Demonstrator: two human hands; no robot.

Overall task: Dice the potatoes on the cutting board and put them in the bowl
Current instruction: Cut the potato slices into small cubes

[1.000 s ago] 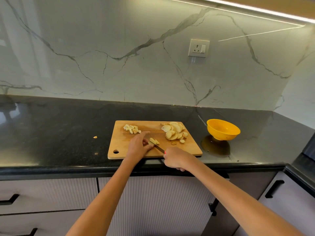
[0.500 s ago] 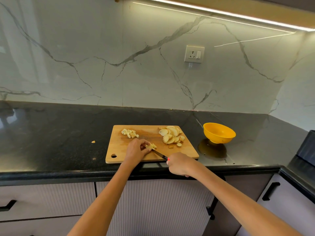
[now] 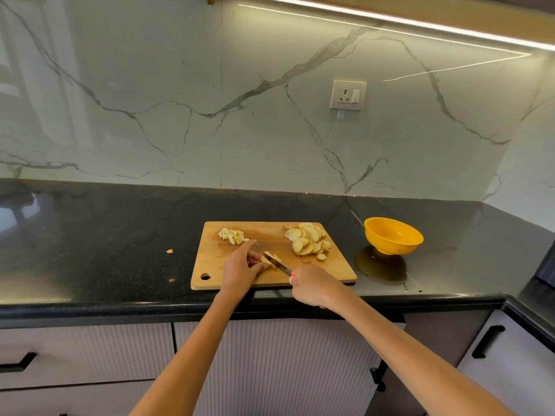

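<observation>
Right hand (image 3: pixel 312 286) grips knife (image 3: pixel 277 264), blade in strips (image 3: pixel 271 259) pinned by left hand (image 3: pixel 240 270). Small diced pile (image 3: pixel 233 236) done; slices (image 3: pixel 309 241) uncut; bowl (image 3: pixel 393 235) looks empty.

Single head-worn view, forward and down, near over the counter (image 3: pixel 90 250).

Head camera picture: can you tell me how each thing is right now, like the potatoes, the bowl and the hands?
Cutting board: flat on the counter.
Potato slices: piled, not diced yet.
Diced potato: small heap on the board.
Potato being cut: under the blade.
Knife: blade down on the potato.
Yellow bowl: upright, looks empty.
Left hand: steadies the potato.
Right hand: grips the knife.
Stray bit: lying on the counter.
</observation>
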